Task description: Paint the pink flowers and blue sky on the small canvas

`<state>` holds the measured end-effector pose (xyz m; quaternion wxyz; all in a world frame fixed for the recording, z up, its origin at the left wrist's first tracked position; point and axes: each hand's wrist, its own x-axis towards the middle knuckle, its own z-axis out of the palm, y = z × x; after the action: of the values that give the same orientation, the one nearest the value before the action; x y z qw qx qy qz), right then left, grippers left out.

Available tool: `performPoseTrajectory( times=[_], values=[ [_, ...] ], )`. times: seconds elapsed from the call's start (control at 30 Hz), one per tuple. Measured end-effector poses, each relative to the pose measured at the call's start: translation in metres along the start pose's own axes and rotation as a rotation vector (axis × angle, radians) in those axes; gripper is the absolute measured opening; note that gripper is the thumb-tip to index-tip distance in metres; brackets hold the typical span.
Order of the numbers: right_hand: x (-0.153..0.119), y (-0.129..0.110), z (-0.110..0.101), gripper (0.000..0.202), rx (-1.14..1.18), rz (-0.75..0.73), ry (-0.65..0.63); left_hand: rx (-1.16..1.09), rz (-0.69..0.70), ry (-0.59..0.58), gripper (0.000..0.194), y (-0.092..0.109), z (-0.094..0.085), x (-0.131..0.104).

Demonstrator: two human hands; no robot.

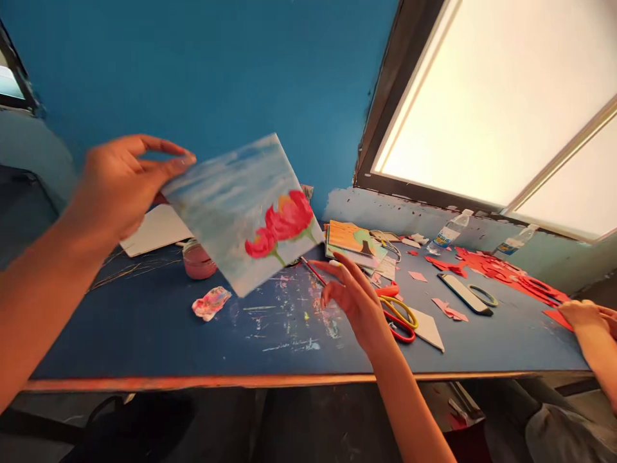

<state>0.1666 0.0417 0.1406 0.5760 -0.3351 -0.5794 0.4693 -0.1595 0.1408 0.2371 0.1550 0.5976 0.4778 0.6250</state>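
Note:
My left hand (137, 177) pinches the upper left corner of a painted panel (226, 193), raised above the blue table and tilted. Red flowers (284, 222) with green stems are painted on its blue-grey ground. My right hand (351, 292) is near the panel's lower right corner, with its fingers partly bent and a thin red brush (313, 271) at its fingertips. Whether the fingers close on the brush is hard to tell. Below the panel's left side stand a jar of pinkish liquid (197, 260) and a crumpled, paint-stained tissue (211, 303).
Scissors (400, 318), a stack of painted cards (354, 241), a phone-like object (465, 294) and red paper scraps (501, 273) lie on the table (159, 341). Two bottles (450, 231) stand tilted by the wall. Another person's hand (588, 315) touches red paper at the right.

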Motion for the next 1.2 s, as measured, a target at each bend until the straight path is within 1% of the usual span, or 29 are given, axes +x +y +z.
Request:
performPoseTrajectory(
  times=[0.1,0.17,0.23,0.3,0.43,0.53,0.6,0.7,0.77,0.9,1.0,1.1,1.2],
  values=[
    [-0.028,0.006,-0.015,0.054,-0.023,0.025,0.078,-0.171,-0.106,-0.031,0.045,-0.016,0.020,-0.017],
    [-0.035,0.015,-0.021,0.055,-0.041,0.046,0.121,-0.188,-0.189,-0.076,0.044,-0.025,0.027,-0.023],
    [-0.034,0.025,-0.023,0.056,-0.045,0.072,0.179,-0.177,-0.240,-0.130,0.047,-0.028,0.031,-0.028],
    [-0.031,0.032,-0.023,0.057,-0.049,0.113,0.211,-0.187,-0.274,-0.180,0.055,-0.025,0.032,-0.031],
    [-0.031,0.040,-0.014,0.060,-0.021,0.188,0.189,-0.223,-0.354,-0.204,0.074,-0.016,0.030,-0.036],
    [-0.035,0.048,-0.002,0.061,0.024,0.206,0.228,-0.218,-0.426,-0.270,0.077,-0.014,0.025,-0.036],
    [-0.039,0.056,0.006,0.058,-0.004,0.187,0.248,-0.207,-0.446,-0.300,0.075,-0.015,0.022,-0.035],
    [-0.045,0.067,0.014,0.062,-0.071,0.163,0.232,-0.196,-0.475,-0.322,0.070,-0.019,0.019,-0.034],
    [-0.050,0.070,0.016,0.063,-0.113,0.160,0.227,-0.191,-0.510,-0.352,0.068,-0.022,0.018,-0.035],
    [-0.060,0.069,0.010,0.059,-0.183,0.142,0.156,-0.199,-0.557,-0.400,0.065,-0.025,0.020,-0.040],
    [-0.066,0.069,0.003,0.054,-0.243,0.133,0.102,-0.209,-0.604,-0.441,0.067,-0.026,0.025,-0.043],
    [-0.072,0.072,0.000,0.052,-0.300,0.094,0.099,-0.222,-0.624,-0.468,0.067,-0.028,0.034,-0.044],
    [-0.076,0.075,0.000,0.052,-0.272,0.100,0.132,-0.242,-0.626,-0.472,0.069,-0.031,0.038,-0.046]
  ],
)
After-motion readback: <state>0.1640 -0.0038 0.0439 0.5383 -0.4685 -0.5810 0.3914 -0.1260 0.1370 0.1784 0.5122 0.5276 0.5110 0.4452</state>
